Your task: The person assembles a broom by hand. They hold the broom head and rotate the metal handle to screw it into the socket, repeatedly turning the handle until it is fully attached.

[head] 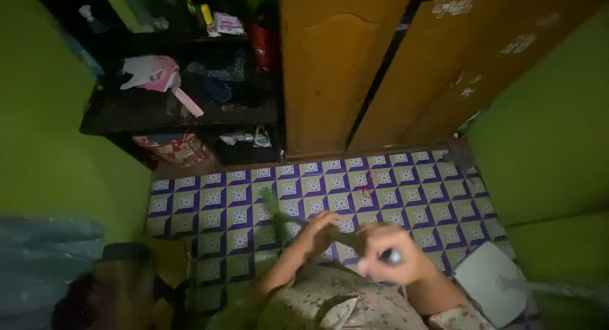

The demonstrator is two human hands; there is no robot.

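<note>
Filling the upper right of the view, a tall wooden wardrobe (406, 70) with two doors is standing against bright green walls (38, 133); about five pale, torn sticker patches are clinging to its right door, none readable. Left of it, a dark open shelf unit (177, 114) is holding jumbled clothes, a pink-and-white paper packet (152, 72) lying on the middle shelf, and a small white-and-pink box (226, 23) sitting higher up beside a yellow tube. Below, a floor of purple, white and yellowish patterned tiles (393, 184) is spreading across the middle. One white square board (491, 282) is lying at the lower right. Near the bottom centre, the person's left hand (315, 236) is curling its fingers around what is probably a green-handled broom or brush (276, 216), blurred by motion, its green end pointing up and left over the tiles. The right hand (390, 261) is closing in a fist around the darker end of the same stick, just beside the left.
</note>
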